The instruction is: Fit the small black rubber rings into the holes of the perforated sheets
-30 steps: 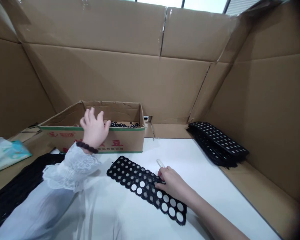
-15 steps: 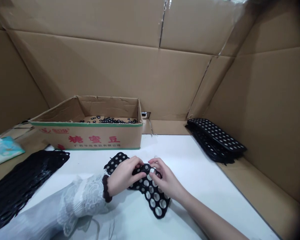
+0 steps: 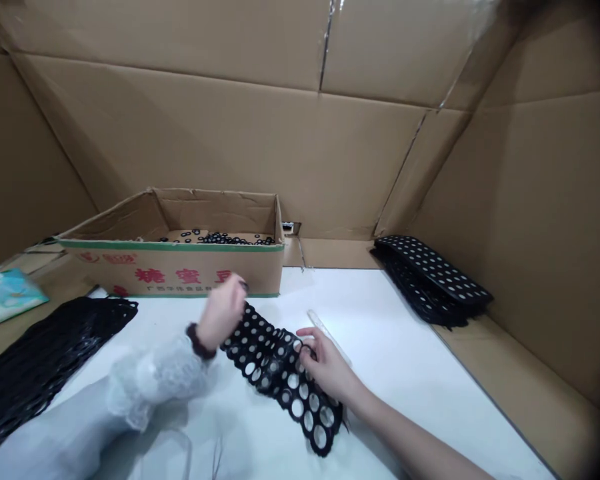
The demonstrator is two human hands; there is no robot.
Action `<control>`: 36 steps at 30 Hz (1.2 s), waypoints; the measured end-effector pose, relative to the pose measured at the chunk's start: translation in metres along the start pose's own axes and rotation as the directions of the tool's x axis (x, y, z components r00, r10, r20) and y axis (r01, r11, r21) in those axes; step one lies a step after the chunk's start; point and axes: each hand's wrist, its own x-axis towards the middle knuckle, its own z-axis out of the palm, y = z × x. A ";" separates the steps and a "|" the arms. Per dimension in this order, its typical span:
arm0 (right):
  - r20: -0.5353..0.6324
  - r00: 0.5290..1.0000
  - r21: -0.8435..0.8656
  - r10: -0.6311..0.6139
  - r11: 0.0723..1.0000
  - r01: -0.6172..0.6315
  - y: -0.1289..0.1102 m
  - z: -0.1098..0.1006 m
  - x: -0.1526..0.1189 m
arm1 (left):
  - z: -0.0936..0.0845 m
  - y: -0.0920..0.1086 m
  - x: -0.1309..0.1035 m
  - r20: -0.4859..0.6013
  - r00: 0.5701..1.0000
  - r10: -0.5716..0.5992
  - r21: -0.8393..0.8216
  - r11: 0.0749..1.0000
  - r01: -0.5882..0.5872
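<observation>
A strip of black fabric with rows of round holes [image 3: 275, 363] stretches diagonally over the white table, its lower right end spread out. My left hand [image 3: 223, 313], slightly blurred, is closed at the upper left end of the strip, with a small dark bit at its fingertips. On the strip's right part, my right hand [image 3: 323, 360] pinches the upper edge between thumb and fingers. Beyond my right hand lies a clear narrow strip like a ruler [image 3: 325, 330], partly hidden by the hand.
An open cardboard box [image 3: 170, 267] with small black rings [image 3: 225, 239] stands at the back left. Black strips [image 3: 55, 353] lie at the left, beside a blue-and-white packet [image 3: 10, 293]. Folded dotted black fabric [image 3: 430, 273] rests at the right. Cardboard walls [image 3: 220, 133] surround the white table [image 3: 430, 400].
My left hand has moved up and left, and the bunched fabric is now drawn out longer between my hands. My right hand has shifted slightly down. The clear strip shows more.
</observation>
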 end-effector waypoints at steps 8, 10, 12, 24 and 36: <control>0.320 0.930 0.042 0.179 0.978 -0.203 -0.015 -0.010 0.001 | -0.067 -0.049 0.063 -0.430 0.892 0.140 0.417 0.907 0.059; 0.341 0.924 0.053 0.175 0.977 -0.205 -0.014 -0.010 0.000 | -0.060 -0.044 0.058 -0.461 0.870 0.174 0.387 0.922 0.021; 0.332 0.925 0.057 0.184 0.975 -0.214 -0.012 -0.010 0.000 | -0.048 -0.029 0.041 -0.452 0.848 0.279 0.341 0.932 -0.124; 0.228 0.971 0.022 0.072 0.997 -0.079 -0.013 -0.001 -0.001 | 0.011 0.025 -0.023 0.606 0.726 0.325 -0.394 0.916 -0.082; 0.420 0.898 -0.051 0.131 0.991 -0.120 -0.015 -0.007 -0.004 | -0.085 -0.031 0.054 -0.449 0.884 0.132 0.312 0.950 0.017</control>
